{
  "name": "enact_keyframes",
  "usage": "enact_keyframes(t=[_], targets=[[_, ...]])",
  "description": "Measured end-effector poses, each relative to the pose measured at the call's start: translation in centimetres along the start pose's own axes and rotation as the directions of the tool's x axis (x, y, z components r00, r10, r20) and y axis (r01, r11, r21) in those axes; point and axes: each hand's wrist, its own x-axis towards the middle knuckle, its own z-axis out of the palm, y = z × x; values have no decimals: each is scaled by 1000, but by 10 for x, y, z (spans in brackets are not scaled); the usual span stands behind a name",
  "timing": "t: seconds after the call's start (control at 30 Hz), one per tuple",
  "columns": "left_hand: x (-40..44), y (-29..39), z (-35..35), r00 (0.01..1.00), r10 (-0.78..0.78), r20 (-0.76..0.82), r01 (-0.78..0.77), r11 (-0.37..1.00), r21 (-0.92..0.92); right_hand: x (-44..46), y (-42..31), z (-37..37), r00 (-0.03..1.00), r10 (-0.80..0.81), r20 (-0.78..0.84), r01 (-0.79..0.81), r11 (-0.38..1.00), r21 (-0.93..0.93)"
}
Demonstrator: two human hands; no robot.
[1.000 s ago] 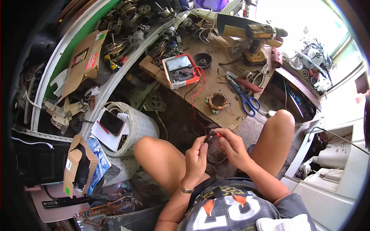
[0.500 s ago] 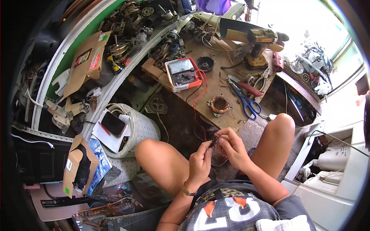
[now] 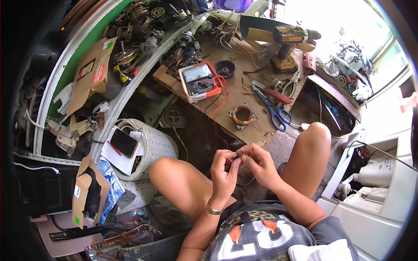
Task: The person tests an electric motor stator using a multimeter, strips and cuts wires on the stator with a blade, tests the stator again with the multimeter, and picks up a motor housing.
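Note:
My left hand (image 3: 224, 172) is closed in a pinch in front of my knees, with a dark test lead end partly hidden in its fingers. Fingertips almost meeting it, my right hand (image 3: 260, 164) pinches something small that I cannot make out. A red test lead (image 3: 214, 115) runs down from the analog multimeter (image 3: 199, 80), which sits in a red-and-white case on the wooden board, towards my hands. Beyond them, near the board's front edge, lies a small copper-wound motor stator (image 3: 242, 115). A thin wire loops below my hands.
Blue-handled scissors (image 3: 278, 117), red-handled pliers (image 3: 278, 95) and a yellow cordless drill (image 3: 285, 52) are on the board (image 3: 209, 106). At left, a phone (image 3: 123, 142) and papers top a white bucket (image 3: 161, 150). Metal parts crowd the back; a white appliance (image 3: 392, 209) stands right.
The view has shifted slightly. My hands have drawn closer together at the fingertips, and the dark lead end that showed between them is now mostly covered by my left fingers.

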Motion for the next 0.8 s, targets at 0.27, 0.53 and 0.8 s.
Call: enact_keyframes(t=[0.27, 0.53, 0.8], targets=[[65, -27, 14, 997, -45, -57, 54, 985, 167, 9, 28, -43, 978, 52, -201, -37, 996, 78], [93, -41, 26, 998, -22, -61, 39, 956, 289, 0, 37, -54, 966, 114, -234, -94, 991, 94], [94, -39, 34, 995, 1, -101, 25, 968, 250, 3, 51, -55, 968, 60, -244, -35, 994, 106]])
